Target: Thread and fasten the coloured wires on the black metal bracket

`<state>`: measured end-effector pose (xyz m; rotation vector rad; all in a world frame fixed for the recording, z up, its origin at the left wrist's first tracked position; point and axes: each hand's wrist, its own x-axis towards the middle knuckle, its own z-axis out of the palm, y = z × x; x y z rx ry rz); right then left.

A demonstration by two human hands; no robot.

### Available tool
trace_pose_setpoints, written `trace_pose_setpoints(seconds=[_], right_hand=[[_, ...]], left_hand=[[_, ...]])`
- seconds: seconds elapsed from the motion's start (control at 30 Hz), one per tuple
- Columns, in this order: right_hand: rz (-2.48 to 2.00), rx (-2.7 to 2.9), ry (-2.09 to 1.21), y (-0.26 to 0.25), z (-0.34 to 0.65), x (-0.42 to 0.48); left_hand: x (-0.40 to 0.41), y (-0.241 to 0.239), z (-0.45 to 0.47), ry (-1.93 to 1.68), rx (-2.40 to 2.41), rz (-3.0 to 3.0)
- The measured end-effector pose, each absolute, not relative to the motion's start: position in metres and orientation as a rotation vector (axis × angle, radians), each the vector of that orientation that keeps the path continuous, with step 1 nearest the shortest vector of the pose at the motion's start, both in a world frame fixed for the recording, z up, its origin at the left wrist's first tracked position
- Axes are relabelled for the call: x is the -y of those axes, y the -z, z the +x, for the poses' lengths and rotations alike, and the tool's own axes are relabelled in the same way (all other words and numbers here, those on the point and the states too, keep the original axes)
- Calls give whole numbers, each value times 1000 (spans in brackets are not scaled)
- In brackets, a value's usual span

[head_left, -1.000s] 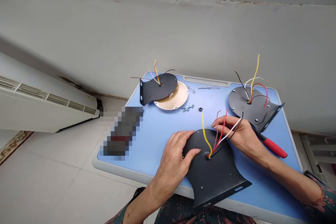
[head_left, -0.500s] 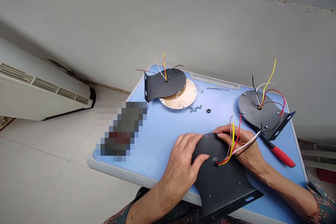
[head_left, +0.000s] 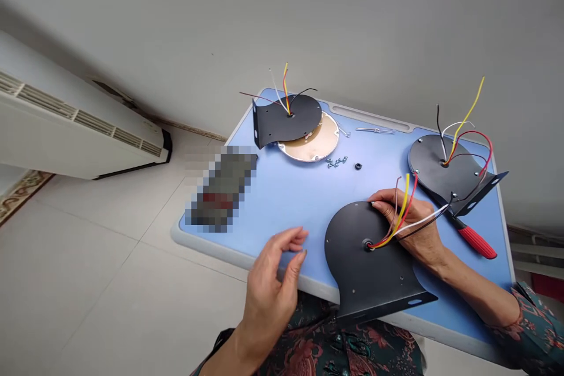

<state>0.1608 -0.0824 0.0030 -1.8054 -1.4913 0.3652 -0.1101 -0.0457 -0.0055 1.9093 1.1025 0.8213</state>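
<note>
A black metal bracket [head_left: 370,282] with a rounded end and a bent, slotted flange lies at the table's front edge. Yellow, red, white, brown and black wires [head_left: 399,223] rise from the grommet [head_left: 368,245] in its middle. My right hand [head_left: 416,232] grips the bracket's upper right rim between thumb and fingers, partly behind the wires. To the left, apart from the bracket, my left hand [head_left: 275,276] is open over the table's front edge, thumb and fingers apart and nothing between them.
At the back stand a second wired bracket [head_left: 291,120] on a round pale disc [head_left: 315,144] and, right, a third bracket [head_left: 440,173] by a red-handled tool [head_left: 478,241]. Small screws [head_left: 337,161], a black grommet [head_left: 358,167] and metal rods [head_left: 374,130] lie on the blue table [head_left: 282,200].
My left hand has let go of the bracket's left rim and moved left, away from it. My right hand keeps its grip. The view has shifted slightly.
</note>
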Motion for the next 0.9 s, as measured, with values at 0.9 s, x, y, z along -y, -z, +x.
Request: trace_pose_setpoints(seconds=[0.9], right_hand=[[-1665, 1848, -186, -4, 172, 77]], left_hand=[[75, 22, -89, -824, -921, 2210]])
